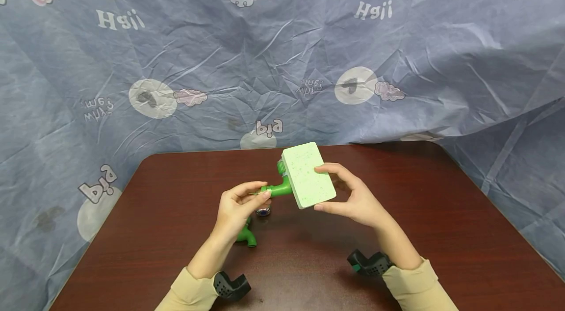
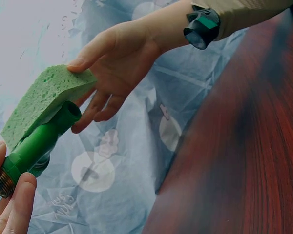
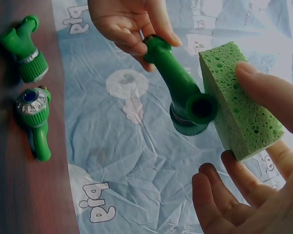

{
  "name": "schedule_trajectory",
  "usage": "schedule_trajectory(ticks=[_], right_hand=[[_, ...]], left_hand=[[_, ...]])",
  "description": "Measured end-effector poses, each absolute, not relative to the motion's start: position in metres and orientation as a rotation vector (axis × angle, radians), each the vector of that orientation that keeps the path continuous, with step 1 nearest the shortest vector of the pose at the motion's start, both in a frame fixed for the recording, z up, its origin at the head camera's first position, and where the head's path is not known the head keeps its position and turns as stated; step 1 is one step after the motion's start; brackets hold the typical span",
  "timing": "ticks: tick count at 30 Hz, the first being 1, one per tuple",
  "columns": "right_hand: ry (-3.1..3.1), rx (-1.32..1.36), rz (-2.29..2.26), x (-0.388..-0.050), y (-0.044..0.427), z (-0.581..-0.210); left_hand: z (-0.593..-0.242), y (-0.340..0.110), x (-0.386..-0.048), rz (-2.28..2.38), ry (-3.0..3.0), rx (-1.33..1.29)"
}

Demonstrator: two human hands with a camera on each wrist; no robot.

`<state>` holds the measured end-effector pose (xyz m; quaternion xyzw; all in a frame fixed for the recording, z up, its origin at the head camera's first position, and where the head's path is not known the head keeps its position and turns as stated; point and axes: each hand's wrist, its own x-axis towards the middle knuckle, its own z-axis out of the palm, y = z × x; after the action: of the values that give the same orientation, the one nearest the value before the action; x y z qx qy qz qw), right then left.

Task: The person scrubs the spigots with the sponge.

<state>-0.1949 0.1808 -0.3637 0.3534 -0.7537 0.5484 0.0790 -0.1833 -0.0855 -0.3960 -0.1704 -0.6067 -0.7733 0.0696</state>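
Observation:
My left hand [image 1: 238, 208] pinches a green plastic tap [image 1: 279, 190] by its threaded end, holding it above the table. In the left wrist view the brass-coloured thread [image 2: 3, 183] shows between thumb and fingers. A light green sponge [image 1: 308, 175] is gripped in my right hand [image 1: 355, 198], thumb on one face and fingers at the opposite side. The sponge [image 3: 241, 102] lies against the side of the tap near its open spout [image 3: 202, 108]. From the head camera, the sponge hides part of the tap.
Two more green taps, one upright [image 3: 25, 51] and one with a silvery collar [image 3: 34, 119], lie on the dark wooden table [image 1: 419, 213], near my left hand. A blue-grey printed cloth [image 1: 265, 56] hangs behind the table. Both wrists wear black camera mounts [image 1: 231, 286].

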Motion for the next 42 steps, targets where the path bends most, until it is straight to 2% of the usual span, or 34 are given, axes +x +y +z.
schedule_trajectory(ticks=[2,7,9,17,42], right_hand=[[-2.254,1.04,1.645,-0.196,0.182,-0.363],[-2.256,1.069,1.633,-0.195,0.177,-0.365],[-2.26,1.1,1.637,-0.195,0.173,-0.367],[-2.256,1.104,1.646,-0.196,0.175,-0.366],[-2.23,1.125,1.643,-0.192,0.173,-0.365]], left_hand=[[-0.409,-0.087,-0.191,-2.328,-1.77,-0.58],[-0.412,-0.087,-0.192,-2.303,-1.782,-0.613],[-0.4,-0.086,-0.184,-2.301,-1.836,-0.552],[-0.393,-0.087,-0.183,-2.339,-1.861,-0.439],[-0.392,-0.088,-0.183,-2.348,-1.86,-0.459]])
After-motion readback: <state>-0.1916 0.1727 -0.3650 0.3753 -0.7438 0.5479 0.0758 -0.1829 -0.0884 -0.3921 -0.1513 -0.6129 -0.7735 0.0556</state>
